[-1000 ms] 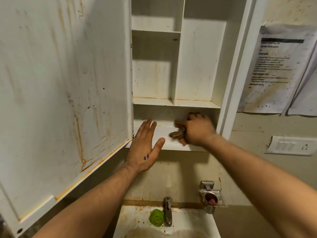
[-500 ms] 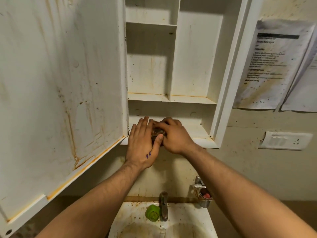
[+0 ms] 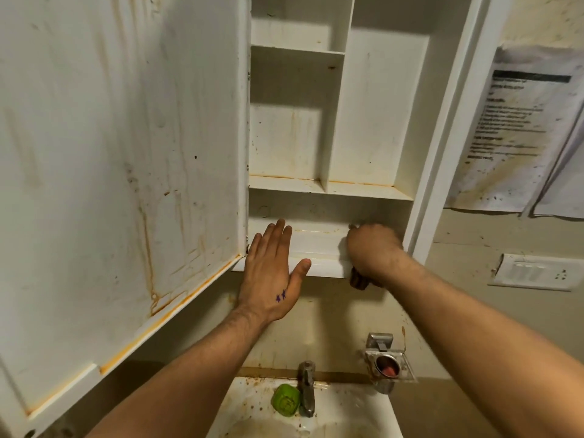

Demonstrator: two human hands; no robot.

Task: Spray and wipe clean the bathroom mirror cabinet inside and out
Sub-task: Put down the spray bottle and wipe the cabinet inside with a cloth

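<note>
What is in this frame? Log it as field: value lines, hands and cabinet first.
cabinet door: swung open at left, inner face streaked with orange-brown stains
middle shelf: rusty line along its back edge
left hand: flat, fingers straight, on the cabinet's bottom front edge
right hand: curled round a dark brown wiper at the bottom shelf's right end
below: stained basin, tap, green object beside the tap

Right hand (image 3: 373, 251) with brown cloth (image 3: 358, 281) now at bottom shelf's (image 3: 316, 245) right end, away from left hand (image 3: 271, 273).
</note>
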